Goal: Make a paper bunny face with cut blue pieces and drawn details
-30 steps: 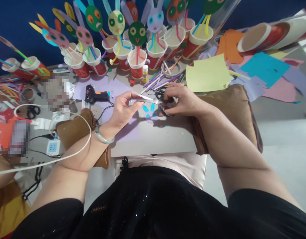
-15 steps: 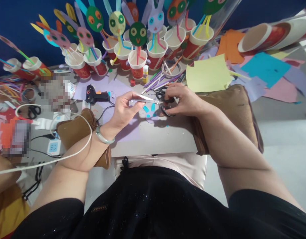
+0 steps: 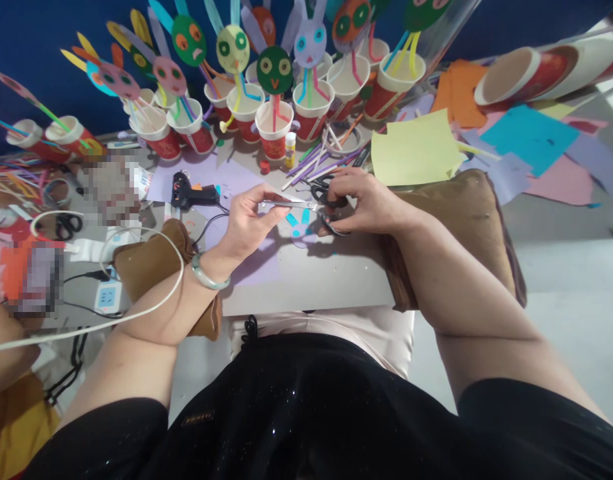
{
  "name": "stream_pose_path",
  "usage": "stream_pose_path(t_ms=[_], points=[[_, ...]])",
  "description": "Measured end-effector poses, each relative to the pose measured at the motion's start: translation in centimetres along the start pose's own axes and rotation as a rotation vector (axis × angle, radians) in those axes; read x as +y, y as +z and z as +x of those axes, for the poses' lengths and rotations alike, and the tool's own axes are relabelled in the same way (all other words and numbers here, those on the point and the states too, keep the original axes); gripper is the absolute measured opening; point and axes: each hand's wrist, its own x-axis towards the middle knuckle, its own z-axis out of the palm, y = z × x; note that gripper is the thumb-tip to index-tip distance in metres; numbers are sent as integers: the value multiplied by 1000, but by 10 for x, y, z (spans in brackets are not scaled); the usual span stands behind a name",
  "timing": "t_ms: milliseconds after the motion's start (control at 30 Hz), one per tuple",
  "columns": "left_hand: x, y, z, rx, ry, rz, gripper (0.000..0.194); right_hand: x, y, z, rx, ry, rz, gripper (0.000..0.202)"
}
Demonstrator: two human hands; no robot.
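My right hand (image 3: 366, 200) has its fingers in the black handles of a pair of scissors (image 3: 314, 207), whose blades point left toward my left hand (image 3: 251, 217). Between thumb and fingers, my left hand pinches a small pale piece of paper (image 3: 297, 201), seen nearly edge-on at the blades. How far the blades cut into it is hard to make out. Just below them on the table lies a lilac paper rabbit face (image 3: 301, 233) with blue pieces on it. Lilac paper sheets (image 3: 259, 263) lie under and beside my left hand.
Red-and-white paper cups (image 3: 274, 130) with paper animal heads on straws line the back. A black glue gun (image 3: 194, 191) sits left, a glue stick (image 3: 290, 150) ahead. Coloured paper (image 3: 416, 150) and a brown cushion (image 3: 456, 233) are right. A white cable (image 3: 136, 313) crosses my left arm.
The pale paper in my left hand looks tilted slightly more edge-on, and the scissors have shifted a little. Both hands stay in nearly the same place.
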Motion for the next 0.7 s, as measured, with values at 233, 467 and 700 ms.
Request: stream_pose_path(t_ms=[233, 467, 700], points=[[-1, 0, 0, -3, 29, -21, 22, 1, 0, -1, 5, 2, -10, 48], [1, 1, -1, -9, 27, -13, 22, 1, 0, -1, 6, 15, -2, 49], [0, 0, -1, -11, 12, -11, 26, 0, -1, -1, 8, 31, 10, 45]])
